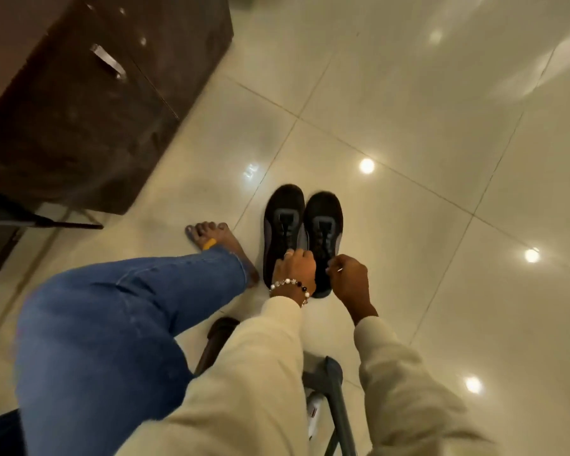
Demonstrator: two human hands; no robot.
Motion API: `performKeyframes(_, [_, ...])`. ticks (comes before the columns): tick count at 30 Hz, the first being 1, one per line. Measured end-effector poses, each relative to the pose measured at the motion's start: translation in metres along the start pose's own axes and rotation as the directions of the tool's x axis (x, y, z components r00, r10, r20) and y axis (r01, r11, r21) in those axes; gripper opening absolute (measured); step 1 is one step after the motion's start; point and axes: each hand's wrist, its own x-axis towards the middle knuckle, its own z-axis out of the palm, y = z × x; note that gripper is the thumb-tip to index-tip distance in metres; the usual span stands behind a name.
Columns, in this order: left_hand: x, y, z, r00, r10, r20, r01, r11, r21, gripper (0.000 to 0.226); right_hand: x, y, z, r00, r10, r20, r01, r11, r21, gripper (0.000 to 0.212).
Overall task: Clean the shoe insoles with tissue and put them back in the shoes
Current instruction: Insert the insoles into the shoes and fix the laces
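Nearest to us, low in the view, stands a grey metal frame (334, 383) with a small white object (313, 408) beside it; that object carries a dark red mark, too blurred for us to read as writing. We find no legible brand or label anywhere, the shoes included.

Our two cream sleeves reach forward and down. The left hand (293, 266), with a ring on one finger and a beaded bracelet (292, 286) of white and dark beads at the wrist, has its fingers curled down onto the collar of the left shoe (282, 222); we cannot tell whether they pinch the tongue or only rest on it. The right hand (349, 274) is curled at the heel end of the right shoe (323, 222), thumb and forefinger close together as if pinching something thin, though what they hold is hidden from us.

We count two shoes, black with grey panels and black laces, standing upright and touching side by side on the glossy cream tiled floor (408, 126), toes pointing away, just beside a tile joint. The insoles are not visible.

Left of the shoes rests one bare foot (218, 245) below a blue-jeaned leg (112, 324). Farther off, toward the upper left corner, stands a dark brown cabinet (79, 110) with one metal handle (109, 60).
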Motion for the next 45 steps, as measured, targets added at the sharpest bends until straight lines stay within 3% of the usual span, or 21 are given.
performKeyframes(6, [0.027,-0.035,0.064,0.971,-0.103,0.214,0.076,0.989,0.129,0.064,0.017,0.022,0.071,0.961,0.017,0.277,0.095,0.918,-0.385,0.052])
performKeyframes(9, [0.040,-0.051,0.077,0.962,-0.107,0.251,0.059,0.980,0.190,0.058,0.020,0.021,0.094,0.948,0.116,0.296,0.040,0.880,-0.473,0.063])
performKeyframes(14, [0.052,-0.054,0.068,0.983,-0.079,0.166,0.033,0.965,0.262,0.027,0.034,0.024,0.102,0.970,0.082,0.227,0.070,0.806,-0.588,0.038])
performKeyframes(19, [0.043,-0.049,0.049,0.980,-0.049,0.195,0.000,0.970,0.243,0.036,0.027,0.009,0.082,0.983,0.017,0.185,0.092,0.819,-0.566,0.036])
performKeyframes(24, [0.018,-0.044,0.011,0.997,0.019,0.076,-0.032,0.983,0.178,0.036,0.017,-0.017,0.056,0.991,-0.108,0.083,0.134,0.880,-0.456,0.035])
performKeyframes(34, [-0.066,-0.025,-0.096,0.982,-0.037,-0.183,0.056,0.994,0.097,0.031,-0.050,-0.102,-0.034,0.941,-0.328,-0.080,0.247,0.829,-0.502,0.031])
performKeyframes(40, [-0.138,-0.042,-0.163,0.861,-0.027,-0.507,0.058,0.997,0.044,0.031,-0.099,-0.169,-0.085,0.791,-0.574,-0.214,0.418,0.761,-0.497,0.035])
performKeyframes(45, [-0.204,-0.075,-0.206,0.735,-0.053,-0.676,0.095,0.995,0.025,0.026,-0.148,-0.241,-0.101,0.641,-0.729,-0.238,0.556,0.656,-0.511,0.034])
